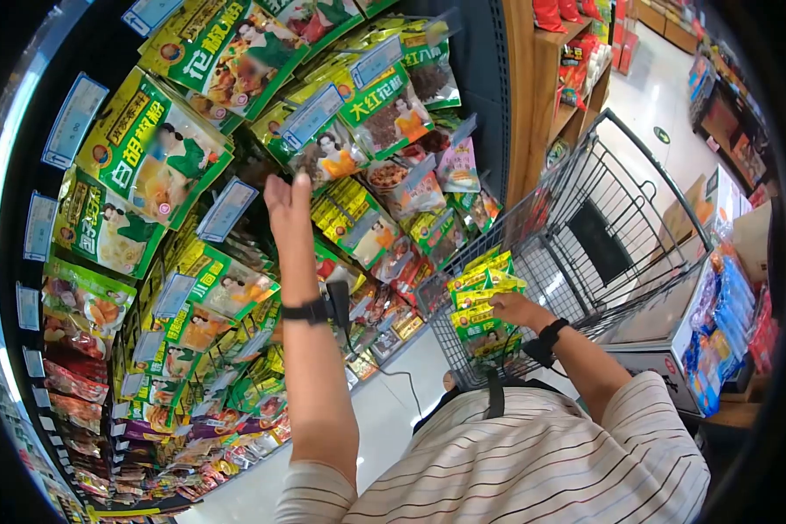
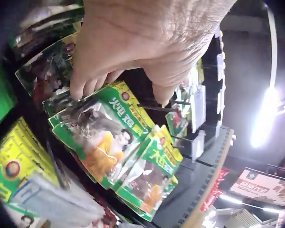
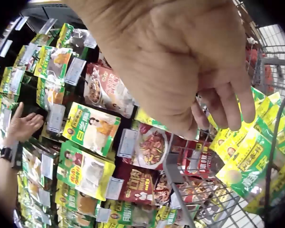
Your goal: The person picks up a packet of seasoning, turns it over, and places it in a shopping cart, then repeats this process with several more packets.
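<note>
My left hand (image 1: 290, 205) reaches up among hanging seasoning packets, and its fingers hold nothing. In the left wrist view its fingertips overlap the top of a green-and-yellow packet (image 2: 102, 137), with the thumb (image 2: 162, 92) apart near a metal hook. The right wrist view shows the same left hand (image 3: 24, 126) with thumb and fingers spread. Over the shopping cart (image 1: 441, 336), my right hand (image 1: 520, 312) is at a bunch of green-and-yellow packets (image 1: 480, 336). Its fingers (image 3: 230, 107) hang fairly straight, fingertips right at the packets' upper edges (image 3: 249, 152).
Rows of hooked packets (image 1: 148, 157) with price tags (image 1: 74, 118) fill the rack on the left. A wooden shelf (image 1: 524, 96) stands beyond it. To the cart's right are a white box (image 1: 655, 349) and bagged goods (image 1: 729, 306).
</note>
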### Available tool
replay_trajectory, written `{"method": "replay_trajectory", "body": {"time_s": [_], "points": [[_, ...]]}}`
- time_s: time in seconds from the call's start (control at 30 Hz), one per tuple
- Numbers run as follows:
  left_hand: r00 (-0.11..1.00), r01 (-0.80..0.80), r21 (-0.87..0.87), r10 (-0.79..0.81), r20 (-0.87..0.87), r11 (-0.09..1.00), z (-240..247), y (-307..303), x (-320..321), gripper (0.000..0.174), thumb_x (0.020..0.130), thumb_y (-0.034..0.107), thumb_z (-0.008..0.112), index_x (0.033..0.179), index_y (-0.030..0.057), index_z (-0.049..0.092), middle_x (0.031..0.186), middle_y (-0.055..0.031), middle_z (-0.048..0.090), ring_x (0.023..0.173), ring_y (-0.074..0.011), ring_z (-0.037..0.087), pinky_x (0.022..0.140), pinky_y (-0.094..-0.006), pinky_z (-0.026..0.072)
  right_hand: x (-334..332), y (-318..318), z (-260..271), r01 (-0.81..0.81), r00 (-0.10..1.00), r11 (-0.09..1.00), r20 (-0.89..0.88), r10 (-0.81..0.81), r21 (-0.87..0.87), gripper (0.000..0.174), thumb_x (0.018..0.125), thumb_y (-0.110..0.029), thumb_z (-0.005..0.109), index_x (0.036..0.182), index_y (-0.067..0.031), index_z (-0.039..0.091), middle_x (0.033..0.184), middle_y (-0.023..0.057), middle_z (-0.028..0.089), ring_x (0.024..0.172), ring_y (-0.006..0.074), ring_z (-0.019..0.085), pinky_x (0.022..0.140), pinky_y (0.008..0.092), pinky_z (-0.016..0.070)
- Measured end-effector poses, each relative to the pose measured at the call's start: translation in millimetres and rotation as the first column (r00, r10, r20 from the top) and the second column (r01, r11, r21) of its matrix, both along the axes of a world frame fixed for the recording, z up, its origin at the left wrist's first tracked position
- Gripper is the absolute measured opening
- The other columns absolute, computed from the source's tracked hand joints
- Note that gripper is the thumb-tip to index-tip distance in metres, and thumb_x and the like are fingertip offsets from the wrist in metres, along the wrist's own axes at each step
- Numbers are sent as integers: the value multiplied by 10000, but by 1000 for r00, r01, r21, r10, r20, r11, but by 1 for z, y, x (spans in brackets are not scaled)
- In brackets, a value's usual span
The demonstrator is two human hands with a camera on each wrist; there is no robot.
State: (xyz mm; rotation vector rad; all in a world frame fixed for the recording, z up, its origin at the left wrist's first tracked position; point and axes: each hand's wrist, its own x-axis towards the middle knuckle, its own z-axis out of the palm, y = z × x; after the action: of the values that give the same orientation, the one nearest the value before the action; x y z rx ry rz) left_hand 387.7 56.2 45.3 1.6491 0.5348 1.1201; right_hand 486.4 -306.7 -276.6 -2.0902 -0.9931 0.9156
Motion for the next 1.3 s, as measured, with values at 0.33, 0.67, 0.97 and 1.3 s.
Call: {"method": "replay_trajectory", "body": {"time_s": [0.33,0.67,0.97,1.3], "points": [[984,-86,89,99,-151,992,31,88,54,853,858,625,652,1382,-32,508,1379,-168,537,1263,-252,492,1039,-355,370,-22,-59,66,274,908,962,-333,-255,12,325,939,-254,627,1148,-6,632,910,81,688,792,156,678,694,296,531],[998,5,121,3,-67,993,18,141,68,656,856,528,711,1275,33,614,1154,-70,648,1041,-192,587,875,-343,465,-37,-88,67,426,763,904,-520,-384,-42,313,967,-230,568,1152,16,622,974,87,686,851,192,691,695,310,568],[994,-19,57,25,-110,998,20,135,65,699,828,485,750,1269,-31,583,1273,-176,588,1140,-279,531,982,-370,390,-45,-85,69,431,737,902,-566,-369,-27,307,967,-221,569,1142,25,622,979,99,677,843,198,677,724,328,576],[994,108,38,-109,27,993,25,108,64,369,982,149,587,1321,3,583,1252,-99,647,1099,-179,592,961,-311,421,-48,-92,60,477,651,877,-644,-402,-66,290,965,-217,569,1116,23,629,972,104,683,851,198,672,740,329,565]]}}
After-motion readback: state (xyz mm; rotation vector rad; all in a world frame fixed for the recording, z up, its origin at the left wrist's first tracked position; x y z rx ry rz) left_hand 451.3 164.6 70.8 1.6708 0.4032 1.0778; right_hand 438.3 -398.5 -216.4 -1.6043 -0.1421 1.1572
